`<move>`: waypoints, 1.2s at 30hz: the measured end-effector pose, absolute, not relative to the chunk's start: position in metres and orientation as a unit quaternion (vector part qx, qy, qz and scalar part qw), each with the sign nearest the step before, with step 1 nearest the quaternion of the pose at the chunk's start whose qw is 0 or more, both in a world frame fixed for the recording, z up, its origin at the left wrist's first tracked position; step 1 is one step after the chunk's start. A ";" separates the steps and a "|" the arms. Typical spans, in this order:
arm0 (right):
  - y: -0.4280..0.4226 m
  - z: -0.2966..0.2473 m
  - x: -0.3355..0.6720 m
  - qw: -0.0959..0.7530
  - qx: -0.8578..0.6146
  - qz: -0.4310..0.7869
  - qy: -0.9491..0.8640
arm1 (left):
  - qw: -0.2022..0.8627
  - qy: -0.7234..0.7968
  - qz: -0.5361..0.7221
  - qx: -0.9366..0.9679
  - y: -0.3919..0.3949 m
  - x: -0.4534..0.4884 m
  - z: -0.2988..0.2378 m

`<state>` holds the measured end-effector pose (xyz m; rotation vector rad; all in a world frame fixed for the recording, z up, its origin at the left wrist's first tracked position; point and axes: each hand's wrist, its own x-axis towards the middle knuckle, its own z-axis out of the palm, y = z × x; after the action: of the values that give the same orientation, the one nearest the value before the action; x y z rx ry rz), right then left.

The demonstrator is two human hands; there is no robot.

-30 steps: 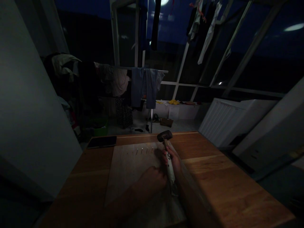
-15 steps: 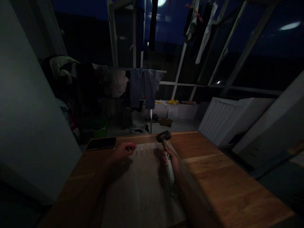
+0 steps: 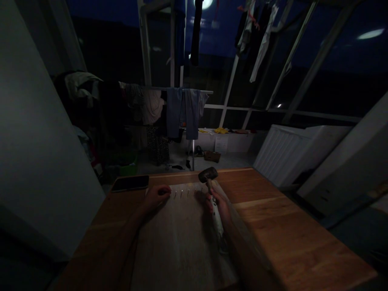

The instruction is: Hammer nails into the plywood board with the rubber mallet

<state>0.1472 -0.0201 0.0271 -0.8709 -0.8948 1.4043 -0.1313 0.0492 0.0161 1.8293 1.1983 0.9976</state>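
Observation:
A row of several upright nails (image 3: 182,193) stands along the far part of a pale wooden board (image 3: 182,238). My left hand (image 3: 158,195) rests at the left end of that row, thumb and fingers pinched together. Whatever lies between those fingertips is too dark and small to make out. In my right hand (image 3: 222,205) is a hammer (image 3: 216,220) with a whitish, dark-spotted handle, gripped high up near the head. Its dark, blocky head (image 3: 208,174) sits beyond the board's far right corner, to the right of the nails.
The board lies on a brown wooden table (image 3: 281,226). A dark flat phone-like slab (image 3: 130,183) lies at the table's far left corner. Behind the table stands a drying rack with clothes (image 3: 182,113). A white ribbed unit (image 3: 287,153) is at the right. The room is dim.
My left hand has come down slightly toward the board, its fingers closer together at the row's left end. The hammer and my right hand stay almost still.

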 end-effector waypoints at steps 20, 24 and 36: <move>-0.042 0.060 0.059 0.528 -0.361 0.612 -0.465 | 0.368 0.482 0.389 0.693 0.048 -0.128 0.010; -0.033 0.034 0.054 0.493 -0.385 0.593 -0.508 | 0.393 0.450 0.414 0.687 0.049 -0.129 0.010; -0.029 0.027 0.075 0.577 -0.339 0.616 -0.416 | 0.338 0.478 0.383 0.715 0.050 -0.131 0.014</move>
<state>0.0748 -0.0287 0.0269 -0.7932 -0.9724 1.4410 -0.1313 0.0498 0.0140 1.8616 1.2441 0.9974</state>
